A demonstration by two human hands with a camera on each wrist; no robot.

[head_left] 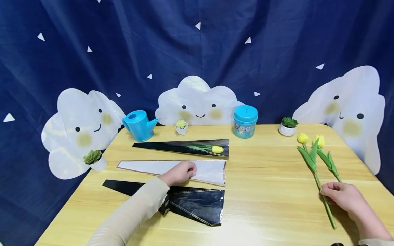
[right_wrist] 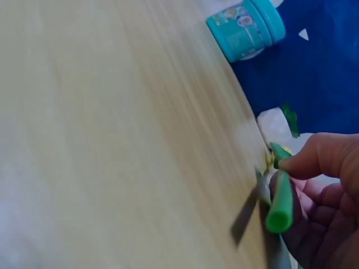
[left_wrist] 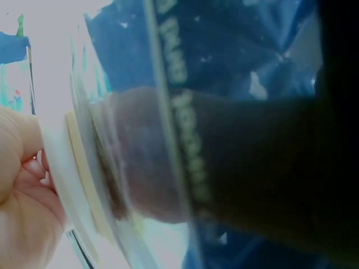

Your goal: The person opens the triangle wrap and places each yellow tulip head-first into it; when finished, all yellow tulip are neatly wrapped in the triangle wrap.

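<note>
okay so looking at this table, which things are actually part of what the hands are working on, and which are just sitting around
In use: left hand on the white sleeve; right hand gripping a yellow tulip; second tulip; black sleeve; filled black sleeve.

Lying about: watering can, teal jar, three small potted succulents.

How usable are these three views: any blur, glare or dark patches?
Head view: sharp and evenly lit, with sheen on the black sleeve near the left hand. Left wrist view: too close, soft, its right side dark. Right wrist view: table streaked with motion blur; right hand and green stem readable.
</note>
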